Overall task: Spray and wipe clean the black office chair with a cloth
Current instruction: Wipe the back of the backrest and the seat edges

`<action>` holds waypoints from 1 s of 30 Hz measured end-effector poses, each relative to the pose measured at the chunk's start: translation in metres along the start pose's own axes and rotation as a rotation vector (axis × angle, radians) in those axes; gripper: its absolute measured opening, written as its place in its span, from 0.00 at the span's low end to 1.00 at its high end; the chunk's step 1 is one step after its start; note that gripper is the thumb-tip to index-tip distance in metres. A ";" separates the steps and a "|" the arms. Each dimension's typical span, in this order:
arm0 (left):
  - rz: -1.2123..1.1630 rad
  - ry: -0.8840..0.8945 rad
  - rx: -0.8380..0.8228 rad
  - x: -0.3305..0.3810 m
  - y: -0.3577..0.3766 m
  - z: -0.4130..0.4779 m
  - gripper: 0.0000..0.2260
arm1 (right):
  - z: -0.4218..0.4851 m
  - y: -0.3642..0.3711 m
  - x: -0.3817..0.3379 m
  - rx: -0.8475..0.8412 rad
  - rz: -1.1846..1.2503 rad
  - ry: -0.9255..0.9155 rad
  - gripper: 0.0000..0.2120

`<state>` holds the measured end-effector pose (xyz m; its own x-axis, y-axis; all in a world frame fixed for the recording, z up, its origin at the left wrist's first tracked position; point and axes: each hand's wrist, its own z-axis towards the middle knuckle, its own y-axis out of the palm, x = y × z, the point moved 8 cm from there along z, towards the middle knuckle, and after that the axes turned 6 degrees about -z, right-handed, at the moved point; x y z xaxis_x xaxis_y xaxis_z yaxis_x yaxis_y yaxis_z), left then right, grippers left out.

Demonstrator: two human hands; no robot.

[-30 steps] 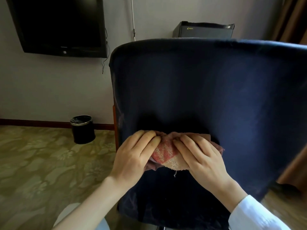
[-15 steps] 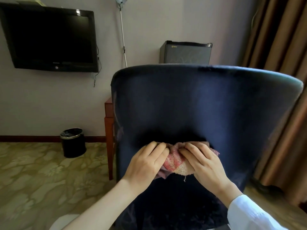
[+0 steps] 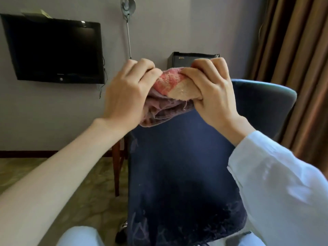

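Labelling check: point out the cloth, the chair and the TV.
cloth [image 3: 168,80], head view, pink patch on top
chair [image 3: 177,166], head view, backrest fabric at mid-height
TV [image 3: 53,50], head view, centre of the dark screen

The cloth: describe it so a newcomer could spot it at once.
Start at the big dark chair back filling the lower middle. Near its top edge, the left hand and right hand grip a bunched cloth between them. It is the only pink-and-cream thing, with a dull purple fold hanging below.
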<state>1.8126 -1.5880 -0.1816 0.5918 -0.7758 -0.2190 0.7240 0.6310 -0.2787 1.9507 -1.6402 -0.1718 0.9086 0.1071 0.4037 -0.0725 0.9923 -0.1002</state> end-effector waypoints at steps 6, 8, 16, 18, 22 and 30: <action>-0.056 0.011 -0.048 0.006 0.007 0.010 0.21 | 0.000 0.000 0.011 -0.093 -0.020 -0.030 0.17; -0.062 0.008 -0.029 0.013 0.014 0.009 0.20 | -0.008 -0.002 0.019 -0.114 -0.021 -0.014 0.17; 0.006 0.093 0.106 0.045 0.036 0.011 0.12 | -0.039 -0.008 0.049 -0.109 0.019 0.106 0.16; 0.046 0.122 0.154 0.053 0.040 0.002 0.09 | -0.054 -0.006 0.052 -0.097 0.055 0.172 0.15; 0.060 0.177 0.061 0.068 0.073 -0.054 0.09 | -0.117 0.016 0.041 -0.193 0.085 0.247 0.16; -0.053 0.139 -0.263 0.081 0.134 -0.193 0.20 | -0.262 0.058 -0.024 -0.419 0.181 0.332 0.16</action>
<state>1.8889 -1.5674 -0.4166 0.4881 -0.8125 -0.3187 0.6252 0.5803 -0.5218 2.0323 -1.6011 -0.4260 0.9824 0.1809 0.0456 -0.1312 0.8435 -0.5208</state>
